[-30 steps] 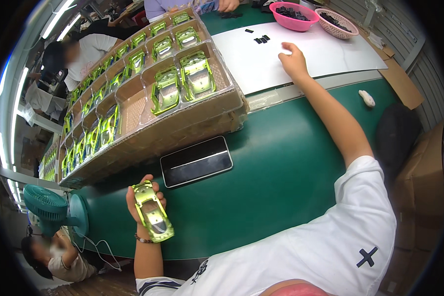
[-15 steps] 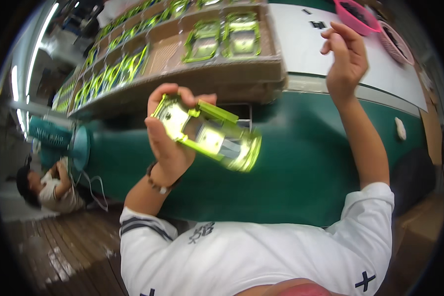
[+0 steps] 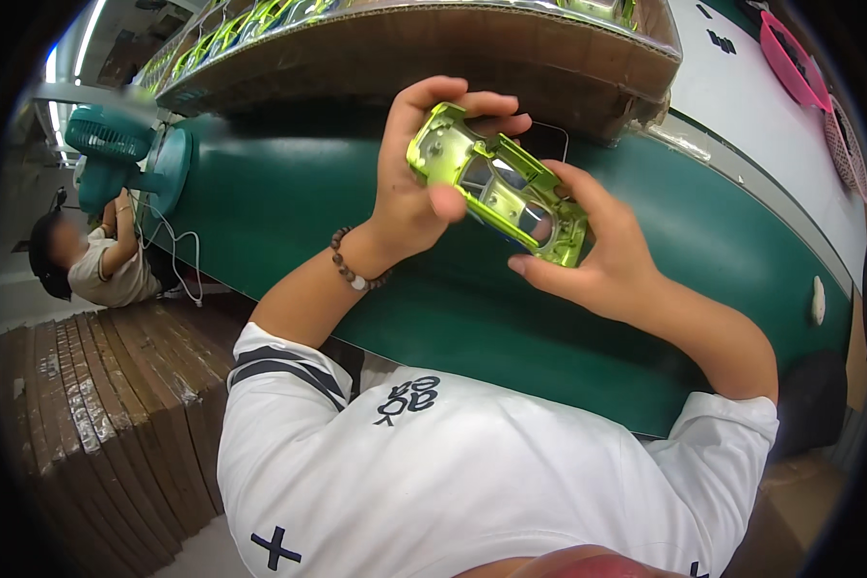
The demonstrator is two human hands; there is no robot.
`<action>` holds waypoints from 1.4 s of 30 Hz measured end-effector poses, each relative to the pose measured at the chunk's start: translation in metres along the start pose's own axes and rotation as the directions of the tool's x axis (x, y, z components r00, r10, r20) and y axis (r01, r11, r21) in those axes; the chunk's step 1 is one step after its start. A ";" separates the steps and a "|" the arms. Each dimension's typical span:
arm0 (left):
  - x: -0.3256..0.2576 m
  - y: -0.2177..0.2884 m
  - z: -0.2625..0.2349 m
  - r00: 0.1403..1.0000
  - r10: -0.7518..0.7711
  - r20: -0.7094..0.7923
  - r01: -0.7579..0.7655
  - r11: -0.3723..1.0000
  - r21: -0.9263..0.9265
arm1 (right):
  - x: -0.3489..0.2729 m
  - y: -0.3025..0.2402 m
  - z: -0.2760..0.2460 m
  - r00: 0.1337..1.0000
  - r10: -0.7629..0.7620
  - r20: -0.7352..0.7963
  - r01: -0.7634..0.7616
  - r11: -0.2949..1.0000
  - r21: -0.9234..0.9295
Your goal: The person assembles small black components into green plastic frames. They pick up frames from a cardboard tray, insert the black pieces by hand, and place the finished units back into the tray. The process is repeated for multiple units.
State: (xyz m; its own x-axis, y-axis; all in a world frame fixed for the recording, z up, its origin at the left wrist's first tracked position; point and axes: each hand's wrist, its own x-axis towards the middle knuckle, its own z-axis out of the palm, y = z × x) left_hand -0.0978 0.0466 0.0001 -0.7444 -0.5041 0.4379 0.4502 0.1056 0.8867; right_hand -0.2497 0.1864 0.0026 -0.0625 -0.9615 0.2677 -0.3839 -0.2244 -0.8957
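A lime-green toy car body shell (image 3: 496, 193) hangs over the green table, its hollow inside facing up with posts and clear window pieces showing. My left hand (image 3: 416, 173) grips its upper-left end, thumb on the near side and fingers along the far side. At the lower-right end my right hand (image 3: 602, 250) holds the shell between thumb and fingers. Both hands are closed on it. Below the cardboard tray, a dark flat object with a light rim (image 3: 551, 142) is partly hidden behind the shell.
A divided cardboard tray (image 3: 433, 58) with several green car shells stands at the far side. A teal fan (image 3: 111, 135) is at left, near a seated person (image 3: 101, 255). Pink baskets (image 3: 792, 63) and small black parts (image 3: 721, 41) rest on a white surface at far right.
My right hand has come down from the far right white surface and taken hold of the shell's right end. My left hand has moved right and away from me with the shell.
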 end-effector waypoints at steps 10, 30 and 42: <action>0.002 0.008 0.000 0.950 -0.291 0.116 0.310 0.928 -0.208 | -0.008 0.000 0.019 0.844 0.181 0.505 -0.536 0.348 0.769; -0.013 0.003 0.005 0.843 -0.521 0.134 0.526 0.851 -0.005 | -0.005 0.020 0.012 0.884 0.333 0.328 -0.453 0.433 0.780; -0.020 0.000 0.006 0.748 -0.617 0.245 0.659 0.732 -0.170 | -0.001 -0.025 -0.063 0.736 0.133 0.664 -0.188 0.982 0.012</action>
State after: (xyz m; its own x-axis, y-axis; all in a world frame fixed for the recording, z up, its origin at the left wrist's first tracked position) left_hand -0.0860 0.0616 -0.0078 -0.9554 -0.2319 -0.1828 -0.0772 -0.4011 0.9128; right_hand -0.2983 0.2033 0.0474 0.5150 -0.8425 -0.1577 -0.3542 -0.0417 -0.9342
